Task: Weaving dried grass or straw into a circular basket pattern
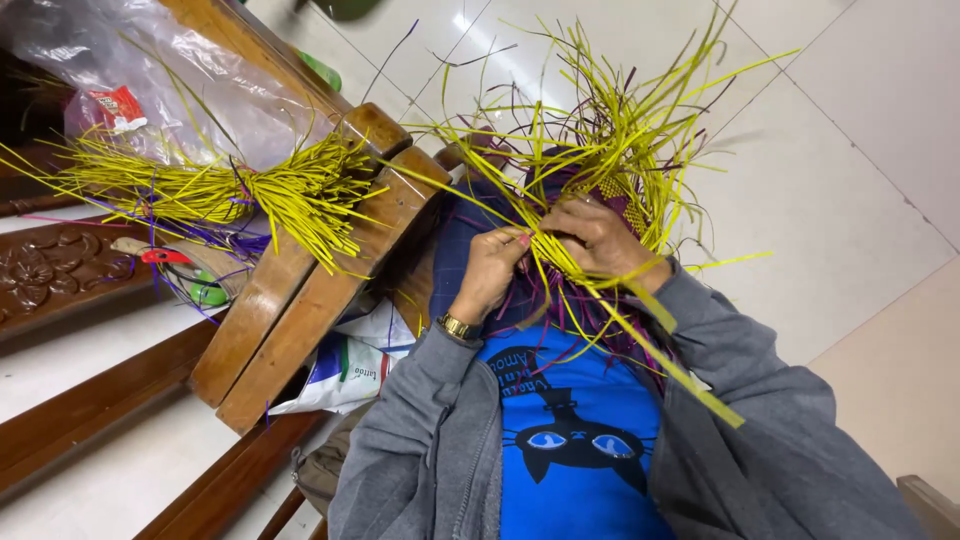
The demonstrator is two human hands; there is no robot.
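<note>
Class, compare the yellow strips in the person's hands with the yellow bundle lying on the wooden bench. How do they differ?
The held strips fan out loosely in all directions; the bench bundle lies gathered. The held strips are gripped by the left hand and right hand and mixed with purple; the bench bundle lies untouched. Both are thin, yellow and flat.

Clear plastic bag [200, 85] on wooden chair [300, 290]; scissors [165, 258] beside.

Yellow strips [610, 130]; purple strands [520, 100]; blue shirt [575, 440].

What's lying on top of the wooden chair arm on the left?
A bundle of loose yellow strips with a few purple ones lies across the brown wooden chair arm, a crumpled clear plastic bag behind it. Whatever lies under the bundle is hidden.
</note>
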